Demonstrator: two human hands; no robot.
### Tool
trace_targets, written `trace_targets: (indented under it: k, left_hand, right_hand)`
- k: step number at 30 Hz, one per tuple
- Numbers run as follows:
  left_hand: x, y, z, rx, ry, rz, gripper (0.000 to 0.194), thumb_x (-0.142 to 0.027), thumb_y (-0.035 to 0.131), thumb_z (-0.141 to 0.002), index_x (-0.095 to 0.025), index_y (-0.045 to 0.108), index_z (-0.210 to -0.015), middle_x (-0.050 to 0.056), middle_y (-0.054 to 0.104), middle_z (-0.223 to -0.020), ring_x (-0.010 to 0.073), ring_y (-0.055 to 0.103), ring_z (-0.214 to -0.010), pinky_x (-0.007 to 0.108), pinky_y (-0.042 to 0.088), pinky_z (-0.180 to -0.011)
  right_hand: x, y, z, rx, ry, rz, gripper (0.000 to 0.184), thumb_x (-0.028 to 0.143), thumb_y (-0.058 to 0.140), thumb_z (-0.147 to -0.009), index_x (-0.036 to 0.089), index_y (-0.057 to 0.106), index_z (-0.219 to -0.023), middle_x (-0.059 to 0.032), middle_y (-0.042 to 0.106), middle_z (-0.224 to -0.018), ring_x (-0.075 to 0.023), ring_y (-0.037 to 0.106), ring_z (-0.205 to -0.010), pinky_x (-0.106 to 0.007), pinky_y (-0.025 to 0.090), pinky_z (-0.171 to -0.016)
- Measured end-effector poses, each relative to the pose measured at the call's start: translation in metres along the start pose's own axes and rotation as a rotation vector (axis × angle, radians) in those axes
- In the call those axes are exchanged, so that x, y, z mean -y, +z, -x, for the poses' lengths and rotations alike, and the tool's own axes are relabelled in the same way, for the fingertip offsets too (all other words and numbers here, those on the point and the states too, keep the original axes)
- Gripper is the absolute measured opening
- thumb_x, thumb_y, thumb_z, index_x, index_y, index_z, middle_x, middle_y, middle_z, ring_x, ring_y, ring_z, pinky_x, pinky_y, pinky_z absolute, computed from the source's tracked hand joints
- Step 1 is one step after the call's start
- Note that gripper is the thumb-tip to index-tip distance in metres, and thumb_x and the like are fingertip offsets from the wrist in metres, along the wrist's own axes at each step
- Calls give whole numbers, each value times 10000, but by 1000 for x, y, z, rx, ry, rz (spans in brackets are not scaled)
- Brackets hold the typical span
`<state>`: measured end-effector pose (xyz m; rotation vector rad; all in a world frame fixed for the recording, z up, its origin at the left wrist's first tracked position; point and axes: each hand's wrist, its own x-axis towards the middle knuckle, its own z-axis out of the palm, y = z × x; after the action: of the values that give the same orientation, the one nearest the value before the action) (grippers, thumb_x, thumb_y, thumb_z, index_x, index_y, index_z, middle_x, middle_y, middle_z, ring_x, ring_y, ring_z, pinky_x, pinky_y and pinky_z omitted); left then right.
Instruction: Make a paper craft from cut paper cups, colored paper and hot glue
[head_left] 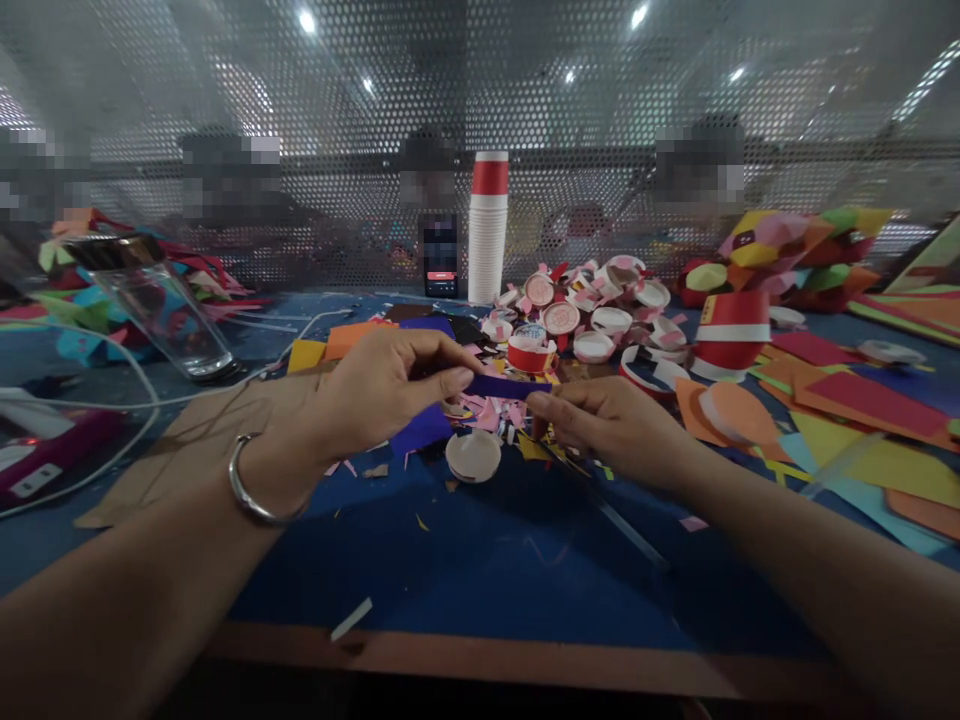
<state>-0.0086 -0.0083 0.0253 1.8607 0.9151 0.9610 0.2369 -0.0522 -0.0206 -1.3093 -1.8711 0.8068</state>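
Bare forearms [150,575] extend from both lower corners, nearest the camera, over a blue tabletop [465,580]. At far left lies a purple power strip [56,455] with white cable; a clear glass bottle [169,310] sits behind it. Flat brown paper [187,450] lies beside the left hand [386,385], whose wrist bears a silver bracelet [251,485]. Left thumb and fingers are pinched narrowly on one end of a dark purple strip [500,387], which spans the gap between the hands, above paper scraps. A pale disc [473,457] rests on the tabletop below. Stacked paper cups [486,245] stand upright behind. The right hand [596,415] pinches the strip's other end. Farther right: a red-and-white cup [731,335], then coloured sheets [877,450].
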Motion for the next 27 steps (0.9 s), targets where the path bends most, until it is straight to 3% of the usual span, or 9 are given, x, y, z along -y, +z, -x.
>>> trace_targets:
  k: [3,7,10,14,19,23,27]
  left_hand:
    - [7,1,-1,20,-76,148,80,-194,814,-796,-175,785,-869,19,754,-728,153,729,-644,258,578,-656]
    - [13,18,0,-70,-246,431,114,-127,816,-744,-145,707,-771,14,727,-712,138,718,-618,215,562,-562]
    - [12,30,1,-85,-327,492,105,-119,780,-790,-136,681,-762,25,729,-714,127,716,-615,212,580,-588]
    - [10,39,4,-83,-347,500,139,-144,773,-820,-142,650,-755,27,717,-702,144,727,-645,215,573,-582]
    - [14,41,8,28,-350,540,241,-161,884,-720,-154,658,-805,15,723,-724,150,731,-676,229,566,-616]
    - [16,38,9,160,-340,504,284,-133,921,-666,-146,762,-899,23,750,-777,114,703,-694,198,521,-629]
    - [12,34,11,247,-293,422,229,-156,936,-651,-150,784,-823,22,740,-782,102,654,-694,201,504,-635]
  right_hand:
    - [-3,-2,-1,-113,43,-87,659,810,595,-868,180,687,-700,55,385,-515,-86,318,-456,-260,215,-446]
    - [-1,2,-1,-195,128,-409,594,769,695,-831,177,682,-777,83,342,-525,-62,253,-444,-248,136,-423]
    - [3,5,0,-225,132,-573,560,729,761,-802,177,668,-773,83,368,-533,-49,249,-434,-251,118,-417]
    - [6,7,1,-235,84,-629,511,677,796,-806,187,652,-816,89,376,-547,-47,253,-446,-243,128,-420]
    - [7,7,3,-277,85,-600,434,532,895,-754,191,635,-819,95,388,-559,-53,250,-461,-248,130,-404]
    - [10,8,3,-259,74,-593,432,536,892,-747,189,641,-805,94,385,-544,-60,251,-467,-254,157,-418]
    - [13,8,4,-228,68,-611,449,556,894,-736,174,678,-833,90,412,-545,-57,257,-461,-253,176,-416]
